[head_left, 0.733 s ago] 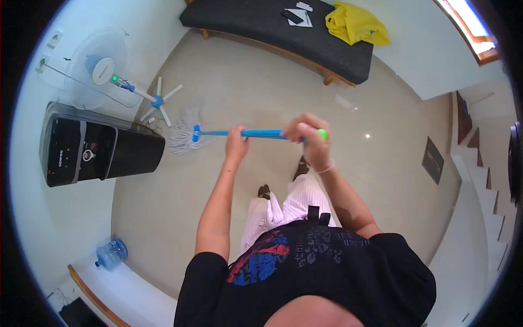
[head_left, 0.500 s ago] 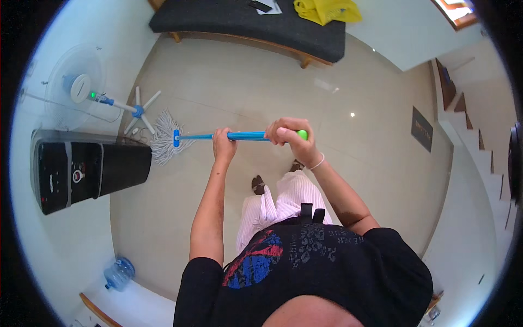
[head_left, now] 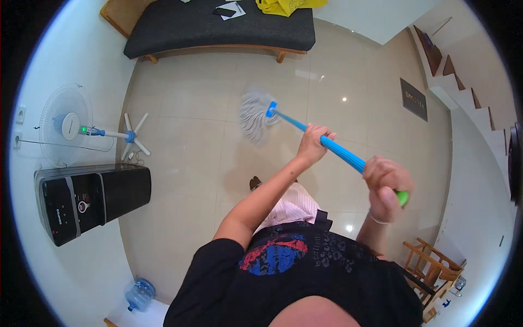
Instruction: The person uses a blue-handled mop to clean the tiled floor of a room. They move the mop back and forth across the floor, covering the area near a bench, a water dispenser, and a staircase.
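A string mop with a blue handle slants across the view between my two hands. Its grey-white strands spread on the tiled floor ahead of me, a little blurred, below a blue clamp. My left hand is wrapped round the thinner part of the pole, about midway along. Closer to my body, on the right, my right hand grips the upper end, where a green cap sticks out beside the palm.
A dark padded bench stands at the far wall. On the left are a standing fan, a black water dispenser and a blue water bottle. A dark doormat lies right, near stairs; a wooden chair stands lower right.
The mop head has swept rightward, away from the fan's base, toward the middle of the floor. Both hands have moved right with the pole, which now slants, and my view has shifted.
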{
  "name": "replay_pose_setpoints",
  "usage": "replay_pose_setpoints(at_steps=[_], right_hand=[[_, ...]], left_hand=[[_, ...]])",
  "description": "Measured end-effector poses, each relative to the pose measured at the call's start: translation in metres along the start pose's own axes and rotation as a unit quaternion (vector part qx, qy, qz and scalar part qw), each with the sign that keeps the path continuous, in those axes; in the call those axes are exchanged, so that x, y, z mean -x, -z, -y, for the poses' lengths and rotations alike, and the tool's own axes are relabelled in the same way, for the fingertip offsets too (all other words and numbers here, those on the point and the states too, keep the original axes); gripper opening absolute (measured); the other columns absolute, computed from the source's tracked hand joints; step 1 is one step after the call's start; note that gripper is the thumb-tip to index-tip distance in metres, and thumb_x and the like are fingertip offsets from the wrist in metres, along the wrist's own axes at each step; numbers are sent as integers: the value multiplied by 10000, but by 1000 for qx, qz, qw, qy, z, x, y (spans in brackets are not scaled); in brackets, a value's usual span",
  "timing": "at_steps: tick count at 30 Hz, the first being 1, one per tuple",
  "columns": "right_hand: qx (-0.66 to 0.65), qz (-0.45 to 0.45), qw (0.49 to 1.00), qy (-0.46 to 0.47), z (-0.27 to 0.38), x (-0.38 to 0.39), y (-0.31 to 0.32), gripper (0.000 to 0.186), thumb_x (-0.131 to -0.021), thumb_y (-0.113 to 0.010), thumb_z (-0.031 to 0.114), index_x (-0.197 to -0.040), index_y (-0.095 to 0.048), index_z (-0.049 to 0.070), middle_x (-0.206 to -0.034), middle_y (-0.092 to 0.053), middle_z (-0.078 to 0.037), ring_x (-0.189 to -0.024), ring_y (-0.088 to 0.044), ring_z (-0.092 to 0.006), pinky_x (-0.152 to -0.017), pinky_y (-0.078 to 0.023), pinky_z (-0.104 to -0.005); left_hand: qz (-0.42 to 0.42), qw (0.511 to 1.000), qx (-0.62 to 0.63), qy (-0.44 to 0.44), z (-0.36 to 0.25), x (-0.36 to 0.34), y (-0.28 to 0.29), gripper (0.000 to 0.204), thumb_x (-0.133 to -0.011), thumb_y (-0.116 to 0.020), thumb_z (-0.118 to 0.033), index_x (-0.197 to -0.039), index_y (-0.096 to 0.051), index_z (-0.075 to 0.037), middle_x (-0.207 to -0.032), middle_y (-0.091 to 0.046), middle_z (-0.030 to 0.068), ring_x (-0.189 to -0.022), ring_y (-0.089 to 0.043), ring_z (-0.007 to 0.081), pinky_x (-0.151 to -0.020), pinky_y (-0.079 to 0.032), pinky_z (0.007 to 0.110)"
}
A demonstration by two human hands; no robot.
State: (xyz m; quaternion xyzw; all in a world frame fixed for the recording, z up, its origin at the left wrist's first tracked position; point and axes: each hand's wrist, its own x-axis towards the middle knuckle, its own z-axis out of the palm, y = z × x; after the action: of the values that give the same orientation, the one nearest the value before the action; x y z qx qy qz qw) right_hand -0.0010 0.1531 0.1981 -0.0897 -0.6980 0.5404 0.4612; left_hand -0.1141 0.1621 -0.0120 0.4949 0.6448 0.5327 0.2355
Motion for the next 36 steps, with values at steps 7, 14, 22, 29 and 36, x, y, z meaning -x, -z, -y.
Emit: replay_pose_setpoints(at_steps=[7,14,22,29,36], right_hand=[[8,-124,992,18,-21,22,37,275,-780,-503,155,-566,-370,46,-504,-404,-52,-464,-400,-167,-459,-327,-306],[-190,-68,979,-40,-17,-14,51,342,-849,-438,224,-559,-353,65,-461,-337,-25,-427,-355,-147,-431,-325,-300],[-329,170,922,-114,-76,7,-57,210,-712,-527,69,-555,-415,-15,-500,-408,-71,-462,-382,-165,-439,-295,-299],[-284,169,928,-172,-58,-12,-57,215,-696,-528,35,-542,-386,-14,-501,-391,-65,-467,-378,-158,-448,-298,-291],[-101,168,979,-56,4,12,17,176,-629,-549,20,-534,-401,5,-502,-419,-84,-454,-447,-209,-456,-364,-309]], left_hand=[[125,989,-77,-7,10,-24,-34,233,-782,-616,-306,-694,-623,-90,-720,-615,127,-770,-585,313,-681,-460,418],[42,987,-129,92,-20,27,8,249,-790,-611,-321,-713,-640,-86,-696,-609,150,-675,-584,349,-607,-455,422],[-211,946,-195,150,48,130,108,211,-764,-643,-222,-653,-560,-63,-648,-582,128,-656,-556,329,-616,-429,421],[-281,933,-142,176,50,112,99,194,-789,-624,-213,-699,-581,-47,-662,-572,109,-649,-529,303,-640,-402,413],[-178,979,-85,51,9,61,11,171,-787,-622,-222,-719,-597,-67,-670,-576,80,-671,-537,260,-716,-395,396]])
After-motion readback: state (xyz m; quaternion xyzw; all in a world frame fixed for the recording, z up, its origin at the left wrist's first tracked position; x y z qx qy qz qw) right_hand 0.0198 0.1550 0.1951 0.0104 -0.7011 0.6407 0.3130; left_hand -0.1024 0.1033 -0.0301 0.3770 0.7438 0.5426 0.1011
